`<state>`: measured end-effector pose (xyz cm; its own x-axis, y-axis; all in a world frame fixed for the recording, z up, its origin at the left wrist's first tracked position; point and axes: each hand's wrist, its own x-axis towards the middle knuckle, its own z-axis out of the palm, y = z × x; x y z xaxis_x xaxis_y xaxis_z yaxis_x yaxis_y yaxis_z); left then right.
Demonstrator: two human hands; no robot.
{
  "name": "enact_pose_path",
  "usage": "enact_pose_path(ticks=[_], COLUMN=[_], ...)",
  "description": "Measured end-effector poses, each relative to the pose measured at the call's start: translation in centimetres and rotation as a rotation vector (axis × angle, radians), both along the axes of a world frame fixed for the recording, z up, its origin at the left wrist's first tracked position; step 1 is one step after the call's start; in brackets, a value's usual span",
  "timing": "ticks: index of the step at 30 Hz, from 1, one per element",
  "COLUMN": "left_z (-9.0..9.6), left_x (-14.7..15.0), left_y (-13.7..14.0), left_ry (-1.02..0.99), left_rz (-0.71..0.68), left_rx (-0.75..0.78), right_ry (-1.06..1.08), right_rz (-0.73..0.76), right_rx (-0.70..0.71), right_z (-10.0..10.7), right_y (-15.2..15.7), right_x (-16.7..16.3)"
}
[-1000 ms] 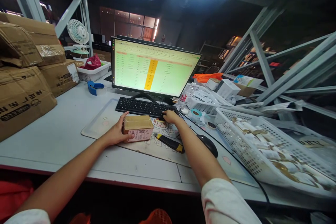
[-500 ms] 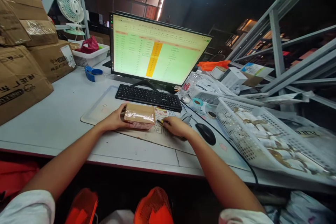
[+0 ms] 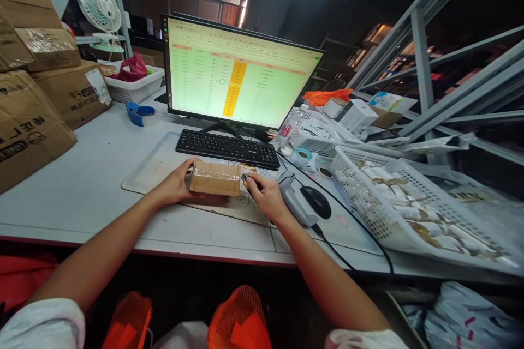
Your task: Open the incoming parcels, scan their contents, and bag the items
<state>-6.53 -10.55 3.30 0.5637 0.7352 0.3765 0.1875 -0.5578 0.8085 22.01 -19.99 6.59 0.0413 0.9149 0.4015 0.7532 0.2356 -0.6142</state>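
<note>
My left hand (image 3: pixel 178 182) is closed on the left end of a small brown cardboard box (image 3: pixel 215 179) with clear tape across its top. The box is over the desk mat (image 3: pixel 147 174), in front of the keyboard (image 3: pixel 227 148). In my right hand (image 3: pixel 265 196) is a small utility knife (image 3: pixel 245 179), yellow and dark, its tip at the box's right end. Whether the blade touches the cardboard I cannot tell. Right of that hand lies a grey handheld scanner (image 3: pixel 295 202) with a cable, beside a black mouse (image 3: pixel 316 202).
A monitor (image 3: pixel 241 73) stands behind the keyboard. Big cardboard boxes (image 3: pixel 33 120) are stacked at the left, near a blue tape dispenser (image 3: pixel 139 113). At the right is a white perforated basket (image 3: pixel 360 202) of small wrapped items. Tape rolls (image 3: pixel 303 155) and a bottle (image 3: pixel 289 128) lie nearby.
The box has tipped so more of its taped top faces me and its printed side shows less. My right hand with the knife has come up to the box's right end, uncovering the scanner.
</note>
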Motion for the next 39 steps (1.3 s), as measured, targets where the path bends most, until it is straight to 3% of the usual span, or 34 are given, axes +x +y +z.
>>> enact_pose_path(ticks=[6, 8, 11, 13, 19, 29, 31, 33, 36, 39], left_z=[0.1, 0.1, 0.1, 0.0, -0.5, -0.7, -0.5, 0.1, 2.0, 4.2], left_x=[-0.8, -1.3, -1.2, -0.7, 0.1, 0.1, 0.1, 0.0, 0.0, 0.9], left_y=[1.9, 2.2, 1.5, 0.9, 0.1, 0.6, 0.8, 0.9, -0.1, -2.4], left_ry=[-0.168, -0.236, -0.247, -0.189, -0.091, -0.06, -0.052, -0.013, 0.179, 0.466], left_rz=[0.325, 0.278, 0.12, 0.034, -0.036, 0.021, 0.104, 0.264, 0.491, 0.579], left_rx=[-0.109, -0.171, -0.213, -0.202, -0.114, 0.015, 0.03, 0.139, 0.419, 0.596], right_ry=[-0.101, -0.06, -0.051, -0.084, -0.149, -0.016, -0.009, -0.049, -0.165, -0.289], right_rz=[0.354, 0.256, -0.003, -0.056, 0.051, 0.114, 0.189, 0.208, 0.068, 0.01], right_rx=[-0.086, -0.076, -0.057, -0.073, -0.038, -0.008, -0.068, -0.113, -0.128, -0.134], right_z=[-1.6, -1.1, 0.8, 2.0, 2.6, -1.4, -2.0, -1.9, -0.6, 1.7], right_y=[-3.4, -2.7, 0.1, 1.9, 3.3, -0.7, -1.7, -2.3, -2.0, -1.2], right_x=[-3.7, -3.3, -1.1, 0.4, 0.9, 0.6, 0.7, 1.1, 2.3, 2.4])
